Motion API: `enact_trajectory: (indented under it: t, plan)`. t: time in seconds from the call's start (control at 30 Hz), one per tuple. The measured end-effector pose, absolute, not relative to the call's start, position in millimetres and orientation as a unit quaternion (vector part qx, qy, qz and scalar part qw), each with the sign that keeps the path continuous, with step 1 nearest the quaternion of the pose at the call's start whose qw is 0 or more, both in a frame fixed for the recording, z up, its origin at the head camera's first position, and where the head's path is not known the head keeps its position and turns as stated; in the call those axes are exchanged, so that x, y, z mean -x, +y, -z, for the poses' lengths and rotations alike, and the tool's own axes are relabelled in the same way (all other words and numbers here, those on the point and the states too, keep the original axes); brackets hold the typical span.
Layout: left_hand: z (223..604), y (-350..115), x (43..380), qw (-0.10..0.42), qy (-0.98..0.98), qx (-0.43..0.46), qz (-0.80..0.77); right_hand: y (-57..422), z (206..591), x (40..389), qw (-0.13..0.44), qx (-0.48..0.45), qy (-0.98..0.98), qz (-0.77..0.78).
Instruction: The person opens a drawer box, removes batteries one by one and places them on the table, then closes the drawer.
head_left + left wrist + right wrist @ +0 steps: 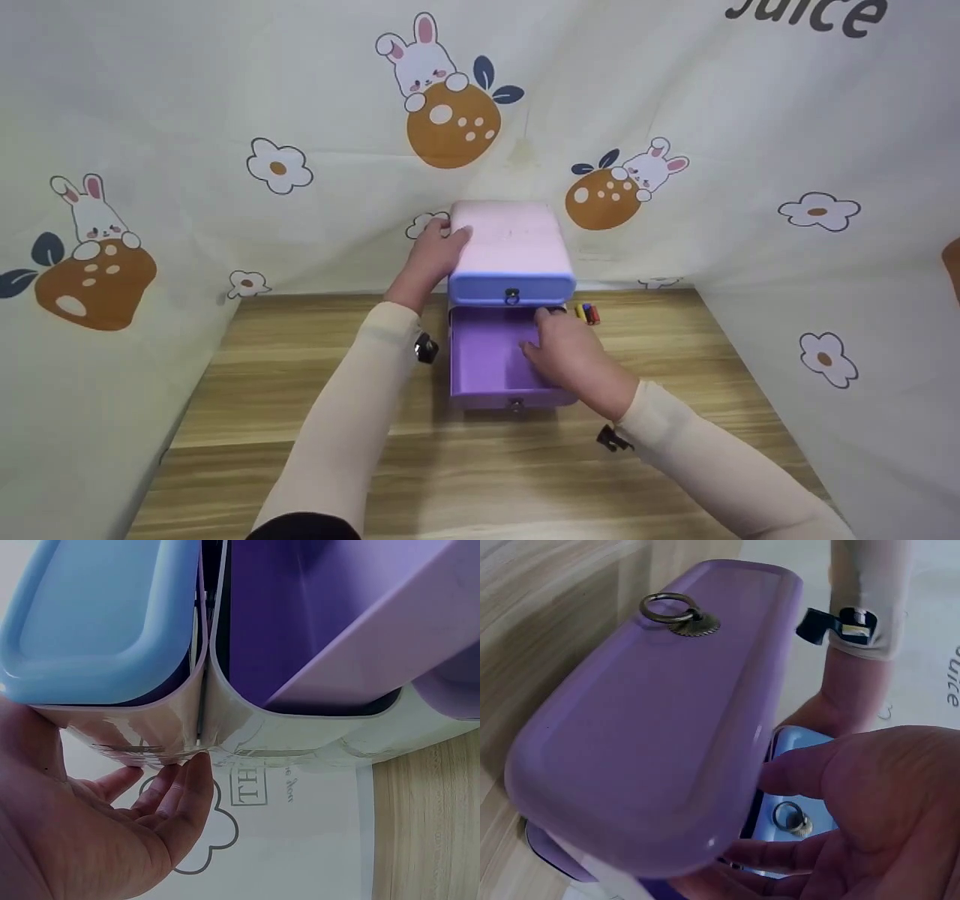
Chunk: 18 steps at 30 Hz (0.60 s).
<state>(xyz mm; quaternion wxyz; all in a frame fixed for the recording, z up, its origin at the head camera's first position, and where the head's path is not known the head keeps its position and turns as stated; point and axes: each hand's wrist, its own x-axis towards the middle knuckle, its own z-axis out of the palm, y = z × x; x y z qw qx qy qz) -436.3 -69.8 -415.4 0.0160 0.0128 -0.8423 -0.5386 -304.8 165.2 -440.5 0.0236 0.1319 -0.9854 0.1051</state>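
A small drawer cabinet with a pink top (510, 236) stands at the back of the table. Its upper drawer, with a blue front (480, 289) and a ring pull, is closed. Below it, the purple drawer (487, 352) is pulled out, and the part of its floor that shows is bare. My left hand (112, 832) rests on the cabinet's left side, thumb by the top and fingers against the wall. My right hand (574, 352) reaches over the purple drawer's right edge, thumb and fingers apart. In the right wrist view, the drawer front (652, 712) hides some fingertips.
Small coloured cylinders (589, 313), yellow, blue and red, lie on the wooden table (337, 420) just right of the cabinet. A printed cloth (330, 225) hangs behind and at both sides. Black wrist cameras (615, 439) jut out below the sleeves.
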Motion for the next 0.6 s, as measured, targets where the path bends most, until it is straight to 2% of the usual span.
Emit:
enact_trajectory:
  t: [0.4,0.6]
  plan:
    - [414.4,-70.8,435.7,0.023,-0.840,-0.010,0.541,148.6,458.9,320.6,0.015,-0.098,-0.995,-0.010]
    - [415.7,-70.7,435.8,0.018,-0.840,-0.009,0.542,146.6,467.7,325.8,0.042,-0.115,-0.992,0.006]
